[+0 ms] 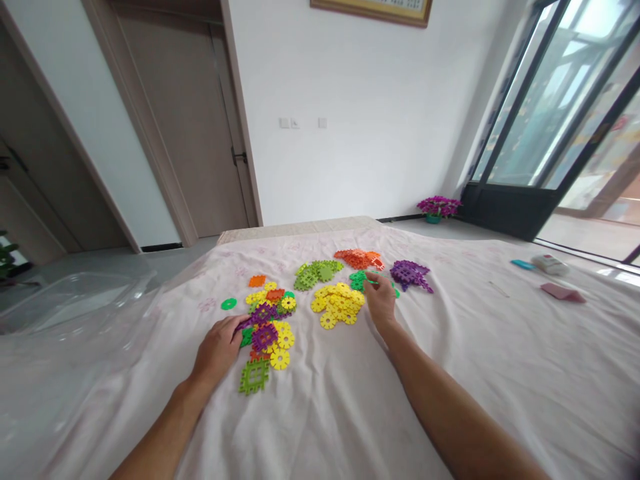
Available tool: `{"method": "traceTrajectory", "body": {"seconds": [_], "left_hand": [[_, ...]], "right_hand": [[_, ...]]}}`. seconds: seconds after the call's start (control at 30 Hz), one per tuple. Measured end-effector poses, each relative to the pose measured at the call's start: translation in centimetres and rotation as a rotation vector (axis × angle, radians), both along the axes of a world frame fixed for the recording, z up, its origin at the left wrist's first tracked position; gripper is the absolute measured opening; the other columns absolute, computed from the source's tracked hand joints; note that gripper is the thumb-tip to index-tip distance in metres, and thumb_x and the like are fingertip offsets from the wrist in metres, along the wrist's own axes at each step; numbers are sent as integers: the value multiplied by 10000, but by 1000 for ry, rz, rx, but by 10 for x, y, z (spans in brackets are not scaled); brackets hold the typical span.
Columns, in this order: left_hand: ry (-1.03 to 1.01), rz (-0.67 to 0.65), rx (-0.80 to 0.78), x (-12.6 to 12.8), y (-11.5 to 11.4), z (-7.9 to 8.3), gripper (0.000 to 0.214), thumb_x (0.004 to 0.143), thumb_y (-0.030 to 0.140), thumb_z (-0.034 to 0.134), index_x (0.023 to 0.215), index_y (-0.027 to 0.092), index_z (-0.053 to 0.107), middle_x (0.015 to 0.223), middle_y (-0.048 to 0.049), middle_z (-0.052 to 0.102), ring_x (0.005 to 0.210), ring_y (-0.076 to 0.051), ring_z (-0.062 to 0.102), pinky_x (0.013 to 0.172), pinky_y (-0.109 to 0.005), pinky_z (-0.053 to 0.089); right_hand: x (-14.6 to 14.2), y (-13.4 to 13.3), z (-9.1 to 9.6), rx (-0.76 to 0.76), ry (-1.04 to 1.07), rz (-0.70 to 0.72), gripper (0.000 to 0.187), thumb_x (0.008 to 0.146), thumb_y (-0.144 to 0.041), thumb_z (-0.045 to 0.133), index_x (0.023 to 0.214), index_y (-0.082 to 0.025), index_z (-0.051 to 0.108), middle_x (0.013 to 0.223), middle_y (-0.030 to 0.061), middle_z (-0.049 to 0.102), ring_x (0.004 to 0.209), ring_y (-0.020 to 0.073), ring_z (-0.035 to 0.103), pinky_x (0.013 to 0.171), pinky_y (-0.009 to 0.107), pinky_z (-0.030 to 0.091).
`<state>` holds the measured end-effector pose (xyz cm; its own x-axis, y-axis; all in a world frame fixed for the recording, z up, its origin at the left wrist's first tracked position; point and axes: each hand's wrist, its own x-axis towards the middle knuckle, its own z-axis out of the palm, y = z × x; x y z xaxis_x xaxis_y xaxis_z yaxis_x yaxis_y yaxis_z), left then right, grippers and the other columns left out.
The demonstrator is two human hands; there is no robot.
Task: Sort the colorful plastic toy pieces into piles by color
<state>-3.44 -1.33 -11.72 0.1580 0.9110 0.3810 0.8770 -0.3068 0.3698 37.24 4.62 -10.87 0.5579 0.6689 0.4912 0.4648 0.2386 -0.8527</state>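
Note:
My left hand (217, 347) is at the left edge of a mixed pile of plastic building pieces, its fingers closed on a purple lattice piece (245, 323). In that pile lie purple square pieces (265, 337), yellow notched discs (280, 359), orange pieces (275, 294) and a lime-green square piece (255, 376). My right hand (381, 298) reaches over the small green pile (357, 280), fingertips pinched at a green piece that they partly hide. Just left of this hand is a heap of yellow notched discs (337, 305).
Behind are a lime-green pile (318, 273) and an orange-red pile (356, 258); a purple pile (410, 274) sits to the right. A green disc (229, 304) and an orange square (257, 281) lie apart. A clear plastic container (80, 300) is at left, a pink item (563, 293) at right.

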Motion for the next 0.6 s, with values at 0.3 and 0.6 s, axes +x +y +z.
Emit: {"method": "traceTrajectory", "body": {"seconds": [0.3,0.6], "left_hand": [[-14,-9,5,2,-1,1,380,854,159,437,1164,241,641,1196,-30,671,1115,-196,581,1010,-347,423],[-19,5,26,2,1,-2,367,853,169,450,1156,245,642,1181,-29,675,1098,-192,591,991,-338,436]], "right_hand": [[-101,-52,19,-113,-480,683,141,816,-162,599,875,-201,721,851,26,682,797,149,613,743,258,459],[-126,-78,21,-219,-900,842,407,870,-439,644,1244,-283,613,1056,52,601,953,196,560,793,289,425]]}}
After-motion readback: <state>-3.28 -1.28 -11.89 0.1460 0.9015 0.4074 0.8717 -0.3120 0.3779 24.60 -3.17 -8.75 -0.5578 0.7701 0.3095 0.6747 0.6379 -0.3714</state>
